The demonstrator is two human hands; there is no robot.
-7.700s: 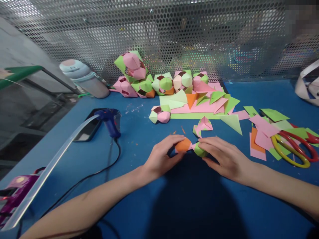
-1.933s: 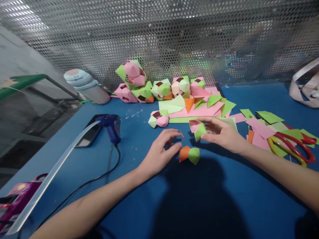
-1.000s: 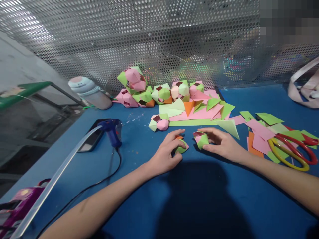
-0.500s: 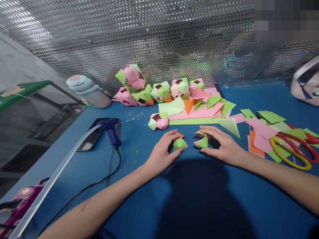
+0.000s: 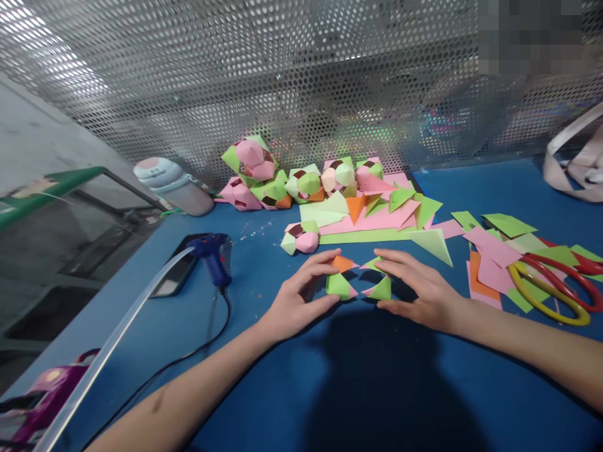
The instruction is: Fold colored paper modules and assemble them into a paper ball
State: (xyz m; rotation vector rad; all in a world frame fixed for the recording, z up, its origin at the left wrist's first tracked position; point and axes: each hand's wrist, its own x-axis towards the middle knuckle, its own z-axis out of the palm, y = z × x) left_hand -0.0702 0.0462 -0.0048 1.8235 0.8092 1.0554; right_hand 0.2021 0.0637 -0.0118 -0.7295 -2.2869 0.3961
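My left hand (image 5: pixel 301 295) grips a folded paper piece (image 5: pixel 339 286) in green, orange and pink between thumb and fingers. Facing it, my right hand (image 5: pixel 419 289) pinches a second folded paper piece (image 5: pixel 381 289) in green and pink. The pointed ends of the two pieces almost meet, with a narrow gap between them. Just behind my left hand sits a small paper ball (image 5: pixel 300 238) in pink and green. To the left a blue glue gun (image 5: pixel 214 256) with a long clear glue stick (image 5: pixel 127 339) rests on a dark phone (image 5: pixel 174 276).
Several folded paper balls (image 5: pixel 308 183) line the back of the blue table (image 5: pixel 264 389) by a perforated metal panel (image 5: pixel 282 75). Paper sheets and cut pieces (image 5: pixel 494 251) lie at right with red scissors and yellow-handled scissors (image 5: pixel 549 295). A bottle (image 5: pixel 176 188) stands back left.
My hands have brought the two paper pieces closer together, so their points now nearly touch. The pieces have turned to show their hollow insides. The view has tilted slightly.
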